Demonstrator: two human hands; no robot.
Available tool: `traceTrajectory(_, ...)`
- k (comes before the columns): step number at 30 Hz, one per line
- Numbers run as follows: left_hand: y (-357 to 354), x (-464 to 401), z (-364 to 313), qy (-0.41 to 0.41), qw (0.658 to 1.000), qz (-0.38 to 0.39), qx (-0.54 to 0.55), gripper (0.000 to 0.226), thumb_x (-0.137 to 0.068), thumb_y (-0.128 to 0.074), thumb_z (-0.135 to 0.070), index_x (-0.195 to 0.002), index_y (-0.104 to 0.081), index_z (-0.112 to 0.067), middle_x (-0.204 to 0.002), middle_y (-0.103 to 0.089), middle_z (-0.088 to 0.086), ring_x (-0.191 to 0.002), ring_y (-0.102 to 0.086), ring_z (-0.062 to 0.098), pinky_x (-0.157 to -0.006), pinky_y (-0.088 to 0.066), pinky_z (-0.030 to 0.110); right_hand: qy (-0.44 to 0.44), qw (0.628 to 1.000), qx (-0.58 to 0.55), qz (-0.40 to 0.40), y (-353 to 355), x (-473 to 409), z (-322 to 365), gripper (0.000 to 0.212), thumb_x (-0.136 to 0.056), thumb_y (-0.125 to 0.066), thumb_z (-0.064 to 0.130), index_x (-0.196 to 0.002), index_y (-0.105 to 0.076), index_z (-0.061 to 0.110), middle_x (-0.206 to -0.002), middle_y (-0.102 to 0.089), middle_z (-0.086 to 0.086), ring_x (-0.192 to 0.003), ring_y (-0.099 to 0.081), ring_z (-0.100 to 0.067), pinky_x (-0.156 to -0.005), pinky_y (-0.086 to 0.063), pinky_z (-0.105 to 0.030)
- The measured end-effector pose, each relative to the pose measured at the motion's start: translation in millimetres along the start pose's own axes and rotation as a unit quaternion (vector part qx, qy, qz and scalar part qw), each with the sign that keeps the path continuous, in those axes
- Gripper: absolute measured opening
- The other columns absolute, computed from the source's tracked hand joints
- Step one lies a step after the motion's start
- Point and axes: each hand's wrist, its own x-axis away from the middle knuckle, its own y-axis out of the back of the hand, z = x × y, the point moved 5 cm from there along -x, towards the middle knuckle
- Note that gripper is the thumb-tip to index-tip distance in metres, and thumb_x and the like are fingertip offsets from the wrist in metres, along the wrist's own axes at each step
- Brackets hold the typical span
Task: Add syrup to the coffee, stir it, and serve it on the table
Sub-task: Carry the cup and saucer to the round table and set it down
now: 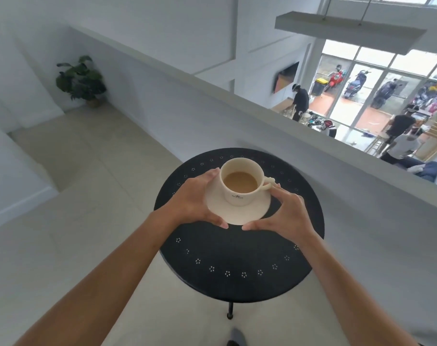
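On the round black worktop, both hands, left and right, grip the saucer rim; coffee cup upright, handle pointing right.

On my feed the cup is cream-white, with a small dark printed mark low on its near side. The coffee inside is an even light tan. The saucer matches the cup's cream-white and is unpatterned. The round tabletop is black, ringed near its rim by small white flower-like dot clusters. The floor reads as pale beige tile. The half-wall beyond is plain white. In the far corner I see a plant with dark green leaves in a tan pot.
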Motion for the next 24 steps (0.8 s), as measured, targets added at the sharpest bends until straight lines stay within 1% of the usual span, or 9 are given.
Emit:
traceTrajectory(2, 3.8, -18.7, 3.8, -0.008, 1.000, 0.002, 0.000, 0.123, -0.040, -0.096, -0.053, -0.146, -0.038, -0.034, -0.138, -0.054, -0.017, -0.125, -0.051, 0.009, -0.108, -0.045, 0.035, 0.003, 1.000, -0.003, -0.005, -0.5, -16.5, -7.2, 0.087, -0.042, -0.093, 0.067, -0.120, -0.067, 0.038, -0.129, -0.063, 0.025, -0.128, -0.058, -0.015, -0.114, -0.042, -0.048)
traceTrajectory(3, 5.0, -27.7, 5.7, -0.013, 1.000, 0.005, 0.000, 0.122, -0.041, -0.097, -0.051, -0.147, -0.038, -0.034, -0.138, -0.053, -0.017, -0.126, -0.050, 0.008, -0.108, -0.044, 0.032, -0.003, 1.000, 0.000, -0.006, -1.5, -23.9, -12.0, 0.088, -0.042, -0.093, 0.067, -0.120, -0.067, 0.037, -0.131, -0.063, 0.024, -0.131, -0.057, -0.018, -0.115, -0.041, -0.049)
traceTrajectory(7, 7.9, -62.5, 14.2, -0.036, 0.999, 0.025, 0.006, 0.118, -0.042, -0.099, -0.047, -0.144, -0.040, -0.036, -0.132, -0.056, -0.019, -0.121, -0.053, 0.006, -0.103, -0.046, 0.028, -0.041, 0.999, 0.005, -0.017, -7.3, -46.0, -33.7, 0.099, -0.039, -0.092, 0.072, -0.128, -0.066, 0.034, -0.143, -0.061, 0.007, -0.140, -0.050, -0.026, -0.116, -0.038, -0.053)
traceTrajectory(9, 7.8, -78.8, 20.6, -0.052, 0.998, 0.035, 0.013, 0.118, -0.042, -0.099, -0.045, -0.144, -0.041, -0.036, -0.131, -0.056, -0.021, -0.119, -0.053, 0.004, -0.101, -0.045, 0.024, -0.055, 0.998, 0.009, -0.026, -10.3, -54.5, -40.9, 0.102, -0.039, -0.092, 0.072, -0.130, -0.065, 0.035, -0.147, -0.059, 0.005, -0.143, -0.048, -0.027, -0.118, -0.036, -0.054)
traceTrajectory(12, 5.8, -103.2, 34.4, -0.076, 0.995, 0.060, 0.023, 0.117, -0.042, -0.100, -0.042, -0.143, -0.041, -0.035, -0.129, -0.054, -0.026, -0.117, -0.052, -0.003, -0.097, -0.040, 0.014, -0.081, 0.995, 0.010, -0.051, -18.1, -62.1, -50.5, 0.105, -0.039, -0.096, 0.064, -0.134, -0.064, 0.032, -0.151, -0.054, 0.005, -0.148, -0.041, -0.024, -0.122, -0.030, -0.053)
traceTrajectory(14, 3.4, -119.1, 45.4, -0.094, 0.992, 0.083, 0.026, 0.116, -0.043, -0.099, -0.042, -0.143, -0.041, -0.037, -0.127, -0.054, -0.028, -0.117, -0.052, -0.004, -0.094, -0.040, 0.010, -0.102, 0.992, 0.023, -0.070, -24.6, -67.0, -53.7, 0.105, -0.040, -0.098, 0.059, -0.135, -0.063, 0.030, -0.152, -0.054, 0.005, -0.149, -0.039, -0.023, -0.123, -0.029, -0.053)
traceTrajectory(18, 1.0, -150.0, 66.3, -0.133, 0.983, 0.124, 0.023, 0.120, -0.042, -0.099, -0.043, -0.145, -0.039, -0.032, -0.136, -0.054, -0.021, -0.123, -0.052, 0.003, -0.103, -0.042, 0.021, -0.131, 0.985, 0.035, -0.109, -42.0, -75.7, -59.3, 0.104, -0.042, -0.100, 0.052, -0.136, -0.063, 0.029, -0.151, -0.054, 0.010, -0.150, -0.036, -0.015, -0.125, -0.027, -0.048)
traceTrajectory(21, -0.1, -171.3, 81.3, -0.159, 0.974, 0.159, 0.011, 0.124, -0.043, -0.098, -0.047, -0.148, -0.035, -0.031, -0.143, -0.050, -0.017, -0.127, -0.051, 0.008, -0.107, -0.043, 0.029, -0.170, 0.976, 0.044, -0.132, -56.2, -80.1, -64.6, 0.107, -0.041, -0.100, 0.053, -0.138, -0.061, 0.028, -0.154, -0.051, 0.007, -0.151, -0.035, -0.017, -0.125, -0.028, -0.047)
traceTrajectory(24, -4.1, -192.8, 95.6, -0.190, 0.964, 0.186, -0.004, 0.127, -0.044, -0.095, -0.053, -0.150, -0.031, -0.030, -0.147, -0.047, -0.015, -0.130, -0.050, 0.010, -0.110, -0.043, 0.038, -0.200, 0.967, 0.040, -0.155, -70.4, -86.3, -69.7, 0.111, -0.041, -0.100, 0.050, -0.141, -0.059, 0.027, -0.155, -0.048, 0.007, -0.152, -0.031, -0.014, -0.127, -0.024, -0.042)
